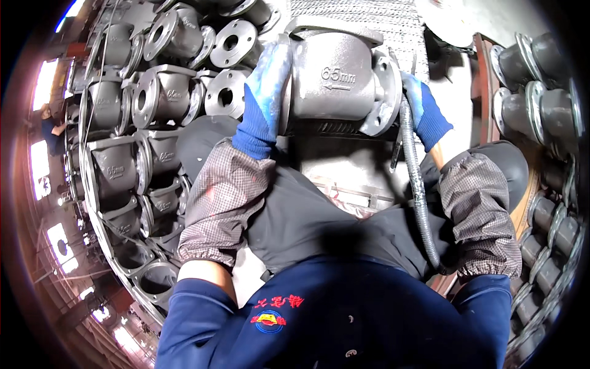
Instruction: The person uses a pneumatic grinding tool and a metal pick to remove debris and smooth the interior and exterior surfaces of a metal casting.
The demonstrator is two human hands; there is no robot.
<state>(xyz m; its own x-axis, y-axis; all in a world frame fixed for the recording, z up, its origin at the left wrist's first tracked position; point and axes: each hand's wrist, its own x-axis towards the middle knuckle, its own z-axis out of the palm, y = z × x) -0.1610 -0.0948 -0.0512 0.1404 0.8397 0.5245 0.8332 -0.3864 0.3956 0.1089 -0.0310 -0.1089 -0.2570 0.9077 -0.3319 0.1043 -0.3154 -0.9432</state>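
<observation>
A grey cast-metal valve body (335,74) lies in front of me between my knees, with round flanges at both sides and a wider flange at its far end. Raised lettering and an arrow face up on its barrel. My left hand (265,92), in a blue glove, grips the left flange. At the right flange, my right hand (424,111), gloved the same way, closes against the edge; its fingertips are mostly hidden. A grey ribbed hose (415,178) passes just in front of that hand and down across my right thigh.
Several similar valve bodies (163,95) are stacked closely on the left. More flanged castings (547,114) line the right side beyond a rusty metal frame (485,92). A textured mat-like surface (381,18) lies ahead. Another person (52,130) is far off at left.
</observation>
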